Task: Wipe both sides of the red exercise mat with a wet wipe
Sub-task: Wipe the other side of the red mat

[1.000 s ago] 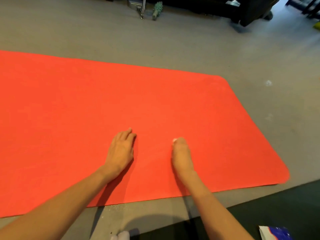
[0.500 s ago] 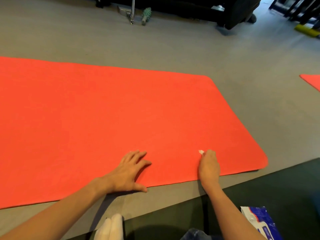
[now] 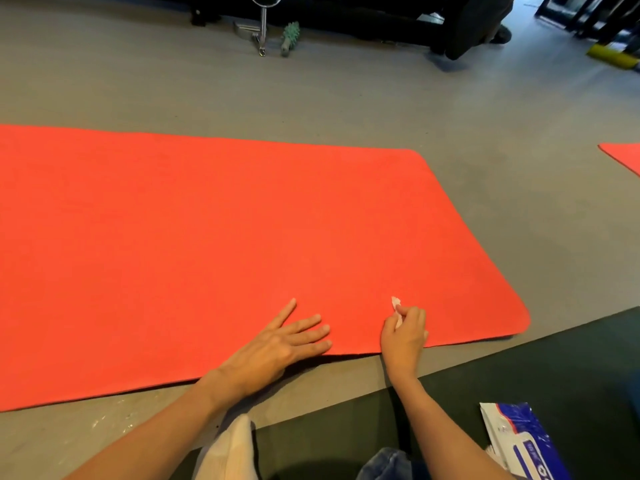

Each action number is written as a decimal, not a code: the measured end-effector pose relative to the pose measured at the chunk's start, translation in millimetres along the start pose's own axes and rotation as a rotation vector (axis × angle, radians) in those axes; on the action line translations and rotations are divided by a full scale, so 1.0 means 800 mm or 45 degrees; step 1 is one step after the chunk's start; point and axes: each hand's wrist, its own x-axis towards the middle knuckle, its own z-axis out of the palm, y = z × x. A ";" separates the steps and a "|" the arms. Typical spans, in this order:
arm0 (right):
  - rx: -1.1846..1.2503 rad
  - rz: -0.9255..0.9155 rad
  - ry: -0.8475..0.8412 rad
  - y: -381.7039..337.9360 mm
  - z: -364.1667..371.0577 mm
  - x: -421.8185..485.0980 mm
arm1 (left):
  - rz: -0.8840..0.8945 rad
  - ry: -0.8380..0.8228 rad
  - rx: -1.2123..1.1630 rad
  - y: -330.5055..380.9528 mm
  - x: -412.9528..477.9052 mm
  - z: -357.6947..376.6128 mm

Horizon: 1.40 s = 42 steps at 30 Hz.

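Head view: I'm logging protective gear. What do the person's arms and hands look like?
The left hand and right hand are bare, without gloves. Both forearms are uncovered to the frame edge; no sleeve, watch or ring shows.

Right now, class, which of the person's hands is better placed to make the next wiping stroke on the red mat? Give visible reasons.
Right. The right hand pinches the wet wipe over the red mat near its front edge. The left hand lies flat, fingers straight, holding nothing, likely steadying the mat.
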 end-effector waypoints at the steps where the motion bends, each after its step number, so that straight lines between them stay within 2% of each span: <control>1: 0.015 -0.008 0.002 -0.005 0.005 -0.004 | -0.010 0.015 0.024 -0.001 -0.001 -0.008; 5: 0.012 -0.048 -0.077 -0.032 0.024 -0.022 | -0.040 0.031 0.155 -0.020 -0.033 -0.031; 9: 0.010 -0.195 -0.277 -0.079 0.051 -0.050 | -0.171 -0.143 0.178 -0.054 -0.098 -0.048; 11: 0.041 -0.206 -0.408 -0.107 0.060 -0.058 | -0.394 -0.185 0.088 -0.077 -0.136 -0.044; 15: -0.004 0.051 -0.670 -0.165 0.071 -0.070 | -1.082 -0.047 -0.044 -0.066 -0.149 -0.033; 17: -0.106 -0.114 -0.847 -0.195 0.085 -0.094 | -1.187 -0.055 -0.039 -0.061 -0.136 -0.030; 21: -0.182 -0.627 -1.144 -0.239 0.101 -0.147 | -1.200 -0.169 -0.085 -0.064 -0.131 -0.047; 24: -0.139 -0.863 -1.128 -0.206 0.084 -0.129 | -1.165 -0.168 -0.055 -0.063 -0.139 -0.051; 25: -0.124 -0.868 -1.077 -0.182 0.074 -0.118 | -1.156 -0.122 -0.035 -0.063 -0.142 -0.047; 28: -0.276 -0.636 -0.688 -0.112 0.033 -0.073 | -1.191 -0.082 0.041 -0.065 -0.143 -0.032; 29: -0.320 -0.583 -0.631 -0.098 0.025 -0.065 | -1.199 -0.099 0.069 -0.065 -0.141 -0.028; 33: -0.215 -0.659 -0.709 -0.123 0.052 -0.092 | -1.143 -0.211 0.278 -0.063 -0.133 -0.021; 35: -0.029 -0.677 -0.851 -0.161 0.075 -0.129 | -1.150 -0.266 0.393 -0.064 -0.129 -0.021; 37: -0.028 -0.755 -0.994 -0.189 0.085 -0.154 | -1.158 -0.285 0.464 -0.062 -0.126 -0.023; 40: 0.026 -0.799 -0.954 -0.176 0.071 -0.139 | -1.148 -0.293 0.476 -0.059 -0.126 -0.032; 42: -0.103 -0.707 -0.754 -0.139 0.042 -0.103 | -1.092 -0.229 0.455 -0.056 -0.128 -0.039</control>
